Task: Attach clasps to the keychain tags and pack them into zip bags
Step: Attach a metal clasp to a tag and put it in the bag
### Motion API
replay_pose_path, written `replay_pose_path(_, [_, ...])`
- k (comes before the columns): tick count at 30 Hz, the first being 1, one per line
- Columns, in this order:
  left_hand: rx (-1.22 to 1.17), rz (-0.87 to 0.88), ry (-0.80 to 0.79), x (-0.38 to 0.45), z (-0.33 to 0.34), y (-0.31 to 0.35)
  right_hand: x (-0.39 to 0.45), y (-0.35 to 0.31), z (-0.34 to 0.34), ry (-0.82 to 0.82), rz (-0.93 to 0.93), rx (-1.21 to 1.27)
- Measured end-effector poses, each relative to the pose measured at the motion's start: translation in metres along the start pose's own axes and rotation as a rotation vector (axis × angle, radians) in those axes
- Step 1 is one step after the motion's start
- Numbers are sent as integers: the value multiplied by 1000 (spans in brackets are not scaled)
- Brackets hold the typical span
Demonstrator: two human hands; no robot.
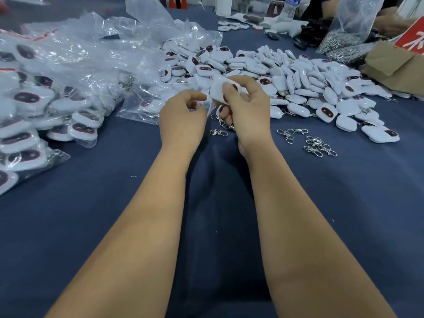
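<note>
We see both hands raised over the middle of the desk (114, 203), the left hand (182, 120) just beside the right hand (249, 111). The right hand holds a keychain tag (219, 90), with clasps (223, 123) hanging beneath it. Left of the left hand lies a heap of filled zip bags (46, 99), reaching toward the near desk edge. Behind and to the right of the right hand spreads a pile of loose tags (298, 81). Just right of the right hand, nearer us than that pile, a few loose clasps (319, 145) lie on the desk. Far behind the pile, a cardboard box (394, 63) sits at the right, and a bottle (290, 6) stands further back.
</note>
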State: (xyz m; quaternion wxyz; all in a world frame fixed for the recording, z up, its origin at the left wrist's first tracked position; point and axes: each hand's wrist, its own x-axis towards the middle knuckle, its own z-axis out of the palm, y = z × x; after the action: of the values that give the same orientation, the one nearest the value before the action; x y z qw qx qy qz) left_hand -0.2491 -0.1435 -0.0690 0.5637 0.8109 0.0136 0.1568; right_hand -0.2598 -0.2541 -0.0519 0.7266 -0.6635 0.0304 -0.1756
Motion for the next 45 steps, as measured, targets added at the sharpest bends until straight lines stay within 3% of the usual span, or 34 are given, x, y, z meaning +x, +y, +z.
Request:
replay_pose_path(8, [-214,-99,7,1,-1,0,2,8,-6,-164,48,-26])
replay_pose_path(14, [-219,-78,-37,1,0,-1,2,8,-4,-270,23,-147])
replay_pose_path(20, [-251,-39,-67,1,0,-1,3,9,-3,-228,47,-163])
replay_pose_path(28, [-380,-92,-107,-3,-1,7,0,8,-4,-300,25,-238])
replay_pose_path(38, [-284,-73,-132,-3,0,3,5,9,-3,-199,126,-68])
replay_pose_path(45, [-242,-91,-138,-4,0,5,5,11,-2,-220,100,-174])
